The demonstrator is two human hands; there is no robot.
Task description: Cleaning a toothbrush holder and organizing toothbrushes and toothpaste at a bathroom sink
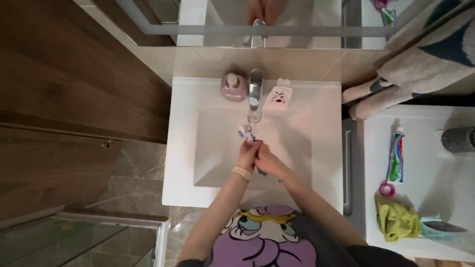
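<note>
Over the white sink (pixel 208 148) my left hand (pixel 247 154) and my right hand (pixel 267 160) are pressed together under the chrome tap (pixel 255 94). Between them they grip a toothbrush (pixel 246 133), its head sticking out toward the spout. My left wrist carries a pale watch, my right wrist a thin bracelet. Which hand holds the handle more firmly is hard to tell.
A pink soap dispenser (pixel 233 86) and a small white bottle (pixel 279 95) stand behind the basin. To the right, a white counter (pixel 425 188) holds a toothpaste tube (pixel 396 155), a green cloth (pixel 394 217) and a grey cup (pixel 457 139). A towel (pixel 396 89) hangs above. Wood wall stands on the left.
</note>
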